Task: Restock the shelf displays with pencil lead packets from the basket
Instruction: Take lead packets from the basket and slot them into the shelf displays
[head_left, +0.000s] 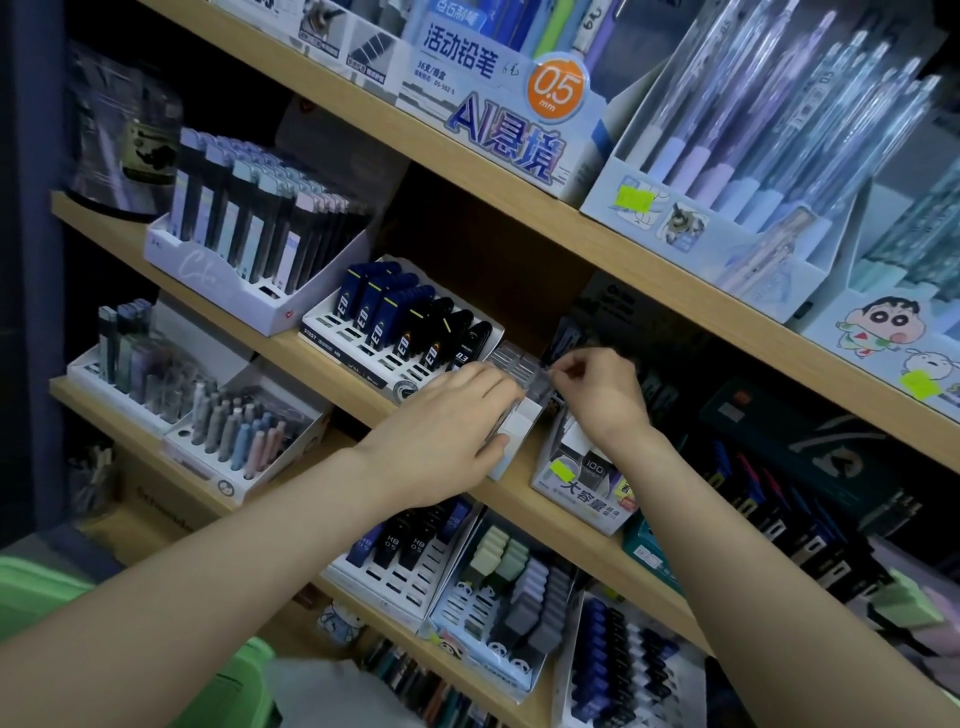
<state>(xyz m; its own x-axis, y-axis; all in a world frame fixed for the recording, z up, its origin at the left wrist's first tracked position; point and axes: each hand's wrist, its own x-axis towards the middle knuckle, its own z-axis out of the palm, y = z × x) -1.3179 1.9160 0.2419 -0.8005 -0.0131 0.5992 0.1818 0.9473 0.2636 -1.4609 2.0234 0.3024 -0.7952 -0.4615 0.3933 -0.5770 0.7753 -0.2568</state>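
Note:
Both my hands are at a small white display box (519, 421) on the middle shelf. My left hand (447, 415) grips the box's front and side, thumb along its lower edge. My right hand (597, 389) pinches a clear pencil lead packet (540, 379) at the top of that box, among grey slots. To the left stands a white display (363, 358) with dark blue and black lead cases. The green basket (62, 603) shows at the bottom left, partly behind my left forearm.
A white box with a yellow tag (576, 483) stands right of my hands. Wooden shelves (291, 348) run diagonally, crowded with pen and lead displays above, below and to the left. A dark post borders the far left.

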